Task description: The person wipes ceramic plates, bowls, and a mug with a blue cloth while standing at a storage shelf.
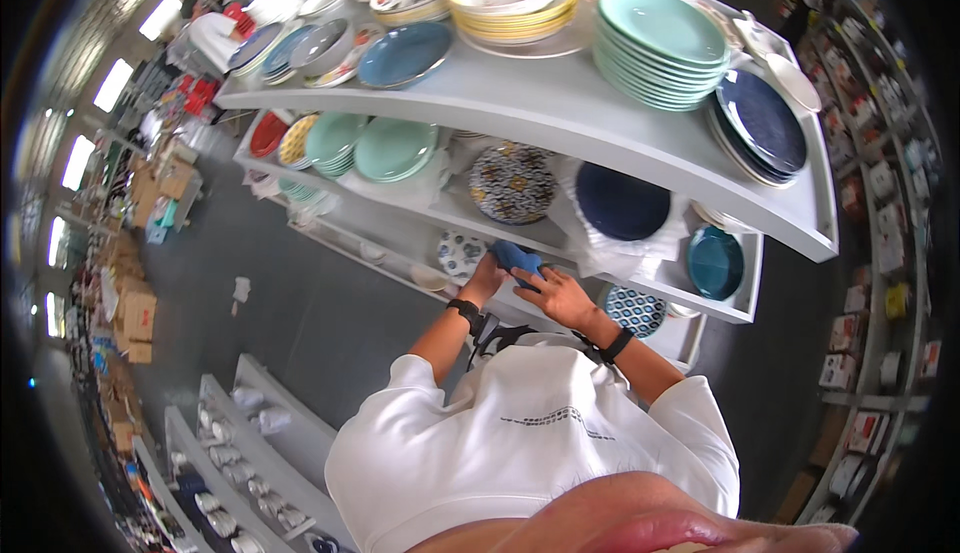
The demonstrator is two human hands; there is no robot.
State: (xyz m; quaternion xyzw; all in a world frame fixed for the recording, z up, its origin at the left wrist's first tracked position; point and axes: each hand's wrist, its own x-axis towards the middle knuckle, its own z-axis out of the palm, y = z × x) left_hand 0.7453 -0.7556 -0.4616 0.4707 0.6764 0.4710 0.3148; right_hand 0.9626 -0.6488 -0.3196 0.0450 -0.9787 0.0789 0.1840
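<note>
A crumpled blue cloth point(517, 259) is between my two hands, in front of the shelf unit. My left hand point(486, 279) has its fingers closed on the near left side of it. From the right, my right hand point(562, 299) pinches the cloth's lower edge, its fingers partly bent. Just beyond the cloth, a black, white and yellow patterned plate point(512, 183) stands on the middle shelf beside a dark navy plate point(622, 200) resting on white wrapping. A white plate with blue-grey spots point(461, 255) is next to my left hand.
The grey top shelf point(520, 78) juts out above my hands, carrying a stack of mint plates point(660, 48), yellow-rimmed dishes point(510, 8) and navy plates point(762, 123). A teal bowl point(715, 263) sits at the middle shelf's right end. Below is a blue-patterned plate point(635, 310).
</note>
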